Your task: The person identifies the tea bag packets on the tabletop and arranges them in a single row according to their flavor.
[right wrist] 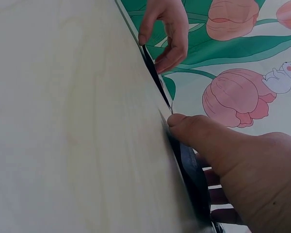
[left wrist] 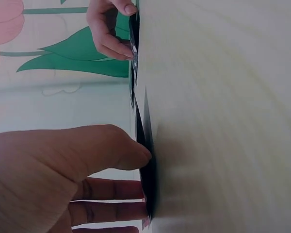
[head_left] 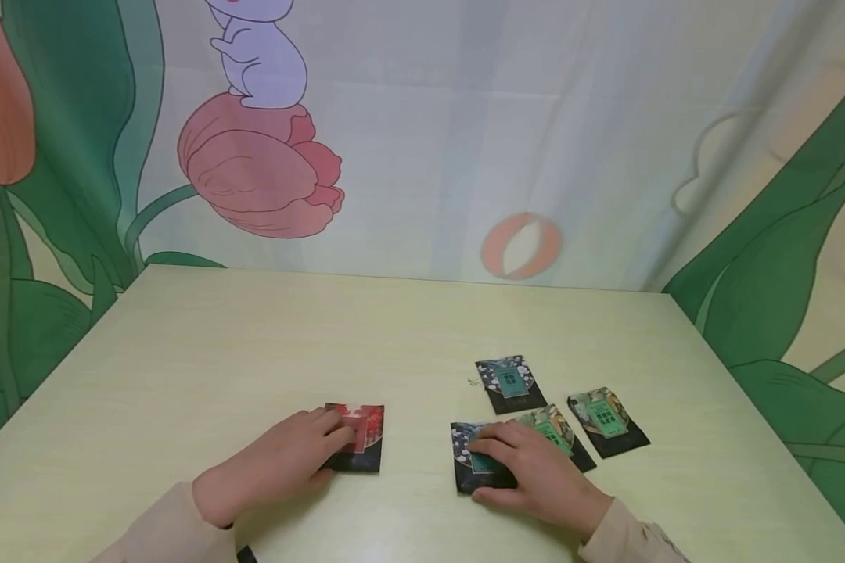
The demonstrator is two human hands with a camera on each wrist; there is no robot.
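Observation:
My left hand [head_left: 334, 446] lies over a red-and-black packet [head_left: 368, 428] on the pale table [head_left: 253, 344], fingers on its face and thumb at its near edge. The left wrist view shows that thumb [left wrist: 136, 151] against the packet's dark edge [left wrist: 148, 187]. My right hand [head_left: 484, 463] grips a dark packet with a teal label [head_left: 465, 446], arched over it, thumb at the near edge. In the right wrist view its thumb [right wrist: 184, 124] presses that packet's edge [right wrist: 190, 170], and the left hand [right wrist: 167, 34] shows far off.
Three more dark packets with teal labels lie right of centre: one further back [head_left: 510, 383], one at the right [head_left: 607, 422] and one [head_left: 556, 430] partly under my right hand's fingers. A flower-printed curtain [head_left: 422, 141] hangs behind the table's far edge.

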